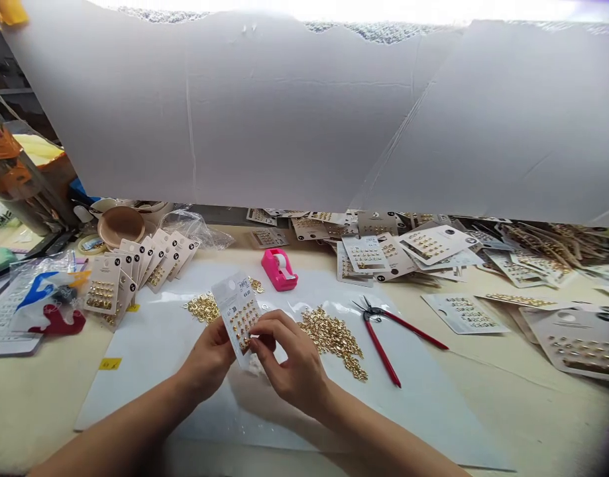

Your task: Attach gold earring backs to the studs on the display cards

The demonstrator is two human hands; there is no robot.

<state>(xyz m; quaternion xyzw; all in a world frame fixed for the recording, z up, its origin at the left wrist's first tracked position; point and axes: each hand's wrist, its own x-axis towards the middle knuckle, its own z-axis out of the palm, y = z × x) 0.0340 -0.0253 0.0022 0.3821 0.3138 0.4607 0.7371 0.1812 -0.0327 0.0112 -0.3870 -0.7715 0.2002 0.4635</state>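
Note:
A white card of gold stud earrings (243, 317) is held up, tilted, over the middle of the white mat. Gripping its lower left edge is my left hand (209, 358), fingers closed and partly behind it. My right hand (293, 358) is closed at the card's lower right, thumb and forefinger pinched against the bottom studs. Whether a single stud or backing sits in that pinch is hidden. Close behind the hands lie a pile of small gold pieces (331, 338) on the right and gold ring-shaped pieces (202, 309) on the left.
Red-handled pliers (384, 338) lie spread right of the gold pile. Behind stands a pink tape dispenser (279, 270). Fanned earring cards (103, 281) and a plastic bag (53, 298) are at left. Many carded earrings (433, 245) heap at right, below a large white panel (294, 119).

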